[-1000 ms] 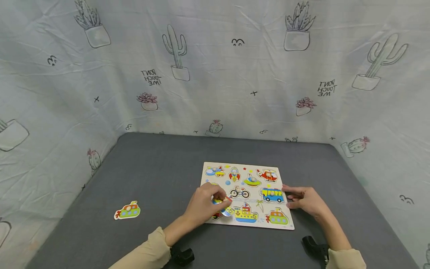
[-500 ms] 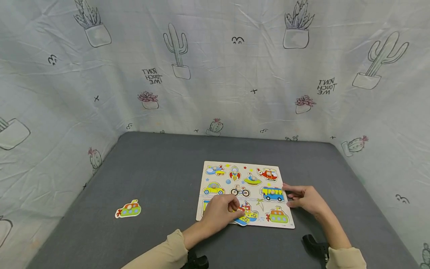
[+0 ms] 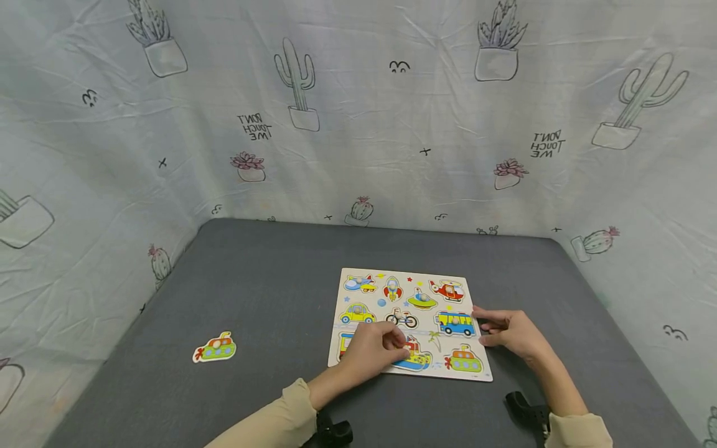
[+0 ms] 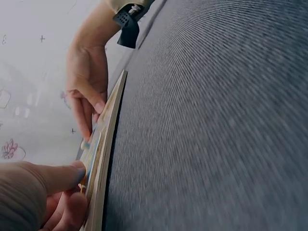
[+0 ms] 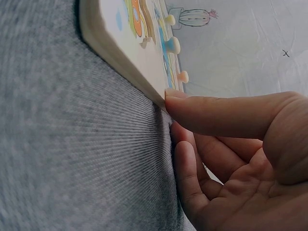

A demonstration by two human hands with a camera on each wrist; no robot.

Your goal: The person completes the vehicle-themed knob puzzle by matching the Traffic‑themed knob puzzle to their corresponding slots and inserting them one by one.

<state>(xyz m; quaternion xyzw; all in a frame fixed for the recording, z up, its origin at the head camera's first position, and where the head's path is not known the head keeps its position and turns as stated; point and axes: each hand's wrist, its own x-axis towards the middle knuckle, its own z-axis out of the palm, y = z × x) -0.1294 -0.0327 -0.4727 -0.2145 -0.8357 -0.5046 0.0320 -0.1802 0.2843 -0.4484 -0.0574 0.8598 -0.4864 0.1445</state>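
A wooden knob puzzle board printed with vehicles lies on the grey table. My left hand is over its front part, thumb and fingertips pinching a ship puzzle piece, blue, yellow and red. The ship piece overlaps the printed ship picture; its knob is hidden by the fingers. At the board's right edge, my right hand touches the side with thumb and forefinger. The right wrist view shows that thumb resting against the board's edge. A green and orange submarine piece lies apart on the left.
Pieces such as the bus, bicycle and car sit in the board, with knobs standing up. A printed submarine picture shows at the front right. A cloth curtain with cactus drawings stands behind the table.
My left hand has carried the ship piece rightward from the board's left part, then lowered it over the ship picture. The car and the front-left corner came into view. My right hand has stayed put.
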